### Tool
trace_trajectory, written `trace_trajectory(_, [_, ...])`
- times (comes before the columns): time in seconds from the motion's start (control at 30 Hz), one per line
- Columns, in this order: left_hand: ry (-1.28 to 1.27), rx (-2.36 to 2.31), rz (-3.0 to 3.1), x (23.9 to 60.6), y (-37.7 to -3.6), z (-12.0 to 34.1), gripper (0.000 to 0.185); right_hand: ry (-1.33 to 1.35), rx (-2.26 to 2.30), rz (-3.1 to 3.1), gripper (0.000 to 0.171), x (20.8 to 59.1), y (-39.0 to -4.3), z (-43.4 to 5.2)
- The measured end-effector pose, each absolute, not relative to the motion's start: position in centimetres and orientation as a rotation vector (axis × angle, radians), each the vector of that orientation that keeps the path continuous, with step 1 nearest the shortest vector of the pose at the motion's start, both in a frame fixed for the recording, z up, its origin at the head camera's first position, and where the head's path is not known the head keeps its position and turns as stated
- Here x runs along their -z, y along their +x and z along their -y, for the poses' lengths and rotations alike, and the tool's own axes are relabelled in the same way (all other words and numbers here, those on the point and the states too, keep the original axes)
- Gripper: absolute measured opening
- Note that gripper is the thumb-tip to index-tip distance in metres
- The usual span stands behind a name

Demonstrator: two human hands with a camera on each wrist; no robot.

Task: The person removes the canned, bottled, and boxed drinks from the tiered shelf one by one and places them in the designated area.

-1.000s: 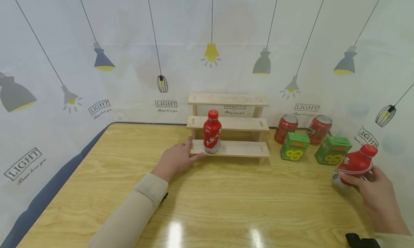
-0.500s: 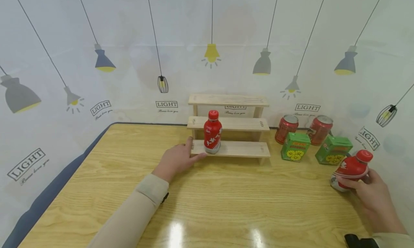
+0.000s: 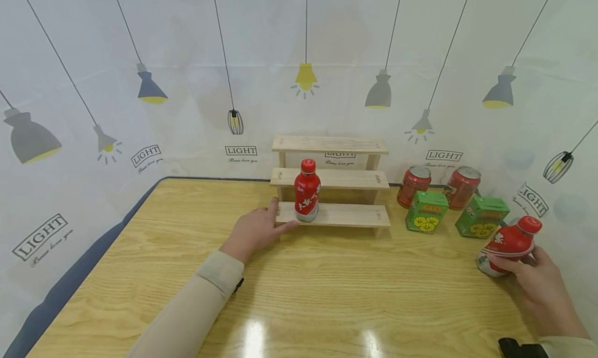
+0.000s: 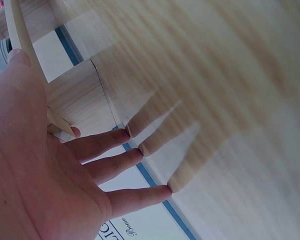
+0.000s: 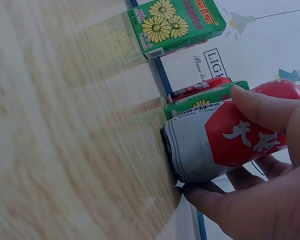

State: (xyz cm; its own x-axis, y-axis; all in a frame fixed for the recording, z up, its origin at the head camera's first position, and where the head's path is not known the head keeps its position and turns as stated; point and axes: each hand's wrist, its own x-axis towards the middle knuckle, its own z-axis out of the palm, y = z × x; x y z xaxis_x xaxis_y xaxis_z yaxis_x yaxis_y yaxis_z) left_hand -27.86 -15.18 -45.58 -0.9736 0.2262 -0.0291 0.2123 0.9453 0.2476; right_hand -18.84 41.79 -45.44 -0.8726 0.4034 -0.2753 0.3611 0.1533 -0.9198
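The left hand lies flat on the counter near the middle of its far half, fingers straight and slightly spread with their tips on the wood. Its thumb presses the left end of the bottom step of a 3-step wooden rack, which stands at the far edge of the counter against the lamp-printed backdrop. The hand clasps nothing.

On that bottom step, just right of the thumb and apart from it, 1 red bottle stands upright, red cap on top and a grey band at its foot.

Right of the rack, toward the far right corner, 2 red cans stand at the back, and 2 green cartons with yellow flowers stand just in front of them.

At the right edge of the counter, the right hand grips a second red bottle. Its fingers are clamped around the red-and-grey body, thumb below. This bottle is tilted, cap toward the far right, with its grey bottom edge touching the counter just in front of the nearer carton.
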Motion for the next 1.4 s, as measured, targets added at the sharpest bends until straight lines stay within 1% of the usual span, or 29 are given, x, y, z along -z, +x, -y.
trace_trajectory(0.23, [0.346, -0.369, -3.044, 45.6, -27.8, 15.1, 0.119, -0.765, -1.901, 2.373, 0.102, 45.3, -18.6, -42.1])
trace_trajectory(0.37, [0.339, -0.369, -3.042, 45.6, -27.8, 15.1, 0.119, -0.676, -1.892, 2.346, 0.107, 44.5, -18.5, -42.4])
trace_trajectory(0.47, [0.337, -0.375, -3.04, 45.6, -27.8, 15.1, 0.118, -0.646, -1.785, 2.324, 0.101, 42.9, -18.3, -42.0])
trace_trajectory(0.6, [0.336, -0.391, -3.038, 45.6, -27.9, 15.2, 0.116, -0.653, -1.624, 2.321, 0.09, 39.5, -18.1, -40.4])
trace_trajectory(0.67, [0.327, -0.392, -3.038, 45.6, -27.9, 15.2, 0.115, -0.641, -1.544, 2.344, 0.089, 37.5, -18.0, -39.2])
trace_trajectory(0.8, [0.313, -0.389, -3.037, 45.6, -27.9, 15.3, 0.113, -0.592, -1.434, 2.399, 0.09, 33.9, -18.1, -36.2])
trace_trajectory(0.87, [0.316, -0.39, -3.037, 45.6, -27.9, 15.3, 0.113, -0.525, -1.453, 2.4, 0.09, 32.6, -18.4, -34.5])
trace_trajectory(1.03, [0.312, -0.389, -3.035, 45.6, -27.8, 15.4, 0.114, -0.208, -1.559, 2.464, 0.094, 30.8, -20.1, -29.3])
trace_trajectory(1.2, [0.319, -0.405, -3.036, 45.6, -27.7, 15.3, 0.114, 0.102, -1.605, 2.547, 0.102, 30.6, -22.4, -22.4])
trace_trajectory(1.4, [0.331, -0.405, -3.034, 45.4, -27.7, 15.0, 0.115, 0.338, -1.7, 2.62, 0.102, 32.9, -25.0, -15.0])
